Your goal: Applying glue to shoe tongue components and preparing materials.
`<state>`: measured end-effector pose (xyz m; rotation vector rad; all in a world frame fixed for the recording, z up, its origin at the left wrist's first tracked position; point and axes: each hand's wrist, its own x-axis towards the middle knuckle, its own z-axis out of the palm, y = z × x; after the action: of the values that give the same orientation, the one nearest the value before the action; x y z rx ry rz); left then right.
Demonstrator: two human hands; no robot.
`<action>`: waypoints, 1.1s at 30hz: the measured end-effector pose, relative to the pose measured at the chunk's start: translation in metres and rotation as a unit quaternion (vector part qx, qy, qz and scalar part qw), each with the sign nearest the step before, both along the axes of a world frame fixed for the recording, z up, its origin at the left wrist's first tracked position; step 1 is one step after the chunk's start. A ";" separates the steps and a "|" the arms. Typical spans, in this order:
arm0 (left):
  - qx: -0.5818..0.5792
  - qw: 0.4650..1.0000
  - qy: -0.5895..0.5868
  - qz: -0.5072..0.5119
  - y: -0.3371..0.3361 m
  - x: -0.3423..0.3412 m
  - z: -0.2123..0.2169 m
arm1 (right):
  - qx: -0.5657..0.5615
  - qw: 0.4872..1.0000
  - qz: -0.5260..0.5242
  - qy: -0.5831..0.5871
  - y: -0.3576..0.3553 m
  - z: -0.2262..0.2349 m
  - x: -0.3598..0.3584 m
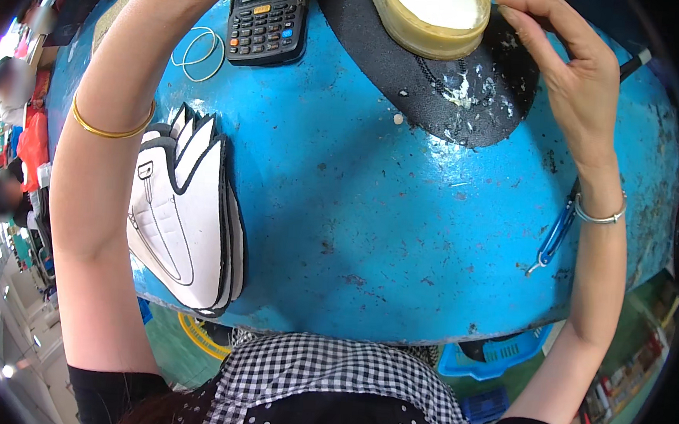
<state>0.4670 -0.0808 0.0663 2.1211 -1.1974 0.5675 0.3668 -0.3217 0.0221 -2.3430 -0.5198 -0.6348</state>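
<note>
Pinching the far edge of the black oval rubber mat, the right hand is seen beside the yellowish glue tub resting there; the left hand's grip is out of view. Tugging could tip glue onto the blue bench.

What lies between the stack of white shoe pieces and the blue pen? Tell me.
In the head view, only bare blue table lies between the white shoe pieces and the blue pen: worn paint with small specks, nothing standing on it.
</note>
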 end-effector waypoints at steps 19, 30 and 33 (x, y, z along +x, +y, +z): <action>-0.031 0.988 0.148 0.007 0.001 0.006 0.020 | -0.023 0.982 -0.036 0.186 -0.079 0.028 -0.057; -0.015 0.994 0.101 0.032 -0.002 -0.052 0.029 | -0.288 0.952 0.101 -0.030 -0.030 0.030 -0.079; 0.009 0.986 0.140 0.085 -0.002 -0.038 0.034 | -0.293 0.945 0.124 -0.079 -0.022 0.022 -0.075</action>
<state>0.4292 -0.0827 0.0999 2.2441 -0.8745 0.3184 0.2923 -0.3441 0.0439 -2.7118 -1.1954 -0.6077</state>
